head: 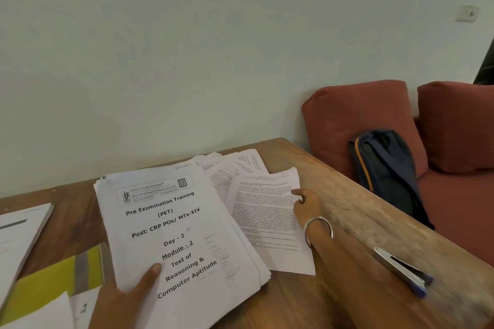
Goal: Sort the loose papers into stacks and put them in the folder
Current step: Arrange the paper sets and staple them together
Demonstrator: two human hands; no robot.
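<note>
Currently left grip pinches thick paper stack at its near edge; floppy, heavy—support underneath. Right grip pinches thin loose sheet beside it.

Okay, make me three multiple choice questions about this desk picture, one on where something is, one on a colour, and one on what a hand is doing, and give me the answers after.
1. Where does the stapler lie?
A. on the wooden table, right of the right hand
B. on the red sofa
C. on top of the thick stack

2. What colour is the folder at the lower left?
A. blue
B. yellow
C. red

3. What is the left hand doing?
A. resting flat on bare wood
B. holding the stapler
C. holding the thick stack of papers with the thumb on its cover page

Answers:
1. A, it lies on the wood past the right hand, near the table edge.
2. B, its visible cover is yellow.
3. C, the thumb presses on the printed cover near its bottom corner.
</note>
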